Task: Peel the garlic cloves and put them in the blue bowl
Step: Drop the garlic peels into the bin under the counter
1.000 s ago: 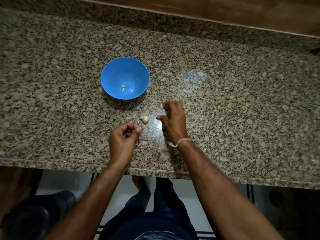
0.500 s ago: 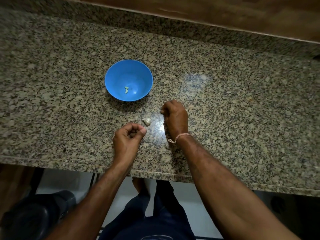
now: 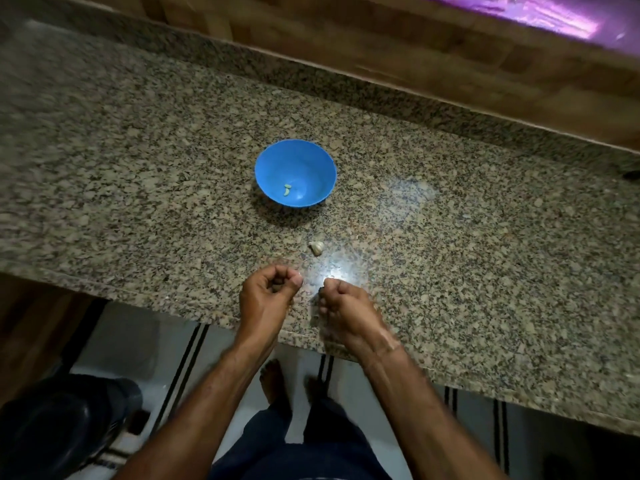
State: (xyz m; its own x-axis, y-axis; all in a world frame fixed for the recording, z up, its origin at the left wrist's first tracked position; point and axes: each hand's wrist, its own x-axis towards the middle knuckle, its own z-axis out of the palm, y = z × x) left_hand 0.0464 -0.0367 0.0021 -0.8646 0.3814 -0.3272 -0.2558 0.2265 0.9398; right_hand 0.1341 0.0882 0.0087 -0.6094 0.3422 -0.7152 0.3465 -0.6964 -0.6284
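Two bare hands hover over the near edge of a speckled granite counter (image 3: 485, 271), at about 6 o'clock from a blue bowl (image 3: 313, 168) that stands upright on the stone. The left hand (image 3: 268, 299) is curled into a loose fist with the thumb tip against the forefinger; whether it pinches anything cannot be told. The right hand (image 3: 346, 313), blurred, also has its fingers bent inward, and its grip cannot be told either. One unpeeled garlic clove (image 3: 317, 248) lies on the counter at 5 o'clock from the bowl, apart from it and from both hands. Two small peeled cloves (image 3: 287, 190) rest on the bowl's floor. A wooden panel (image 3: 381, 39) runs behind the counter at 12 o'clock, and a dark round object (image 3: 52, 427) sits on the floor at 8 o'clock.
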